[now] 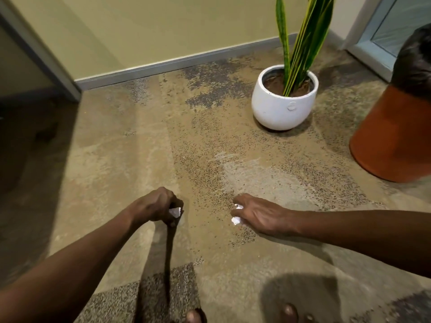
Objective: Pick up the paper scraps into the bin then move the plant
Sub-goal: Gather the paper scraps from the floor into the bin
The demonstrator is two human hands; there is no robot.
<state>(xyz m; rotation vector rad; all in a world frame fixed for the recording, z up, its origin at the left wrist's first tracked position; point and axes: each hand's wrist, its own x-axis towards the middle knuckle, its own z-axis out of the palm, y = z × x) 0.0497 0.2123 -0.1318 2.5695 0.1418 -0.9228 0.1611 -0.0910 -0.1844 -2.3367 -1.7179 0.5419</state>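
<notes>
White paper: small crumpled white paper scraps, one point(175, 212) in the left hand, others point(236, 220) under the right, all low over the mottled tan carpet point(116, 159).
Left hand: the left hand point(156, 206) has its fingers curled round its scrap, gripping it.
Right hand: the right hand point(258, 214) lies knuckles up with fingers bent over two white bits; it seems to pinch them, one peeking out at the fingertips, one lower by the thumb.
Handling of scraps: I judge them featherlight, soft and crushable; a fingertip pinch anywhere will do, though loose bits could slip out on the way.
Bin: a terracotta-orange round bin with a black liner point(396, 131) stands at the right, well apart from both hands.
Plant: a snake plant in a rounded glossy white pot point(279, 106) stands near the wall, beside the bin.
Handling of plant: likely heavy with soil, smooth-sided; best taken with both hands low around the pot, not by the stiff leaves.
Writing: a small round badge on the pot front; nothing legible.
</notes>
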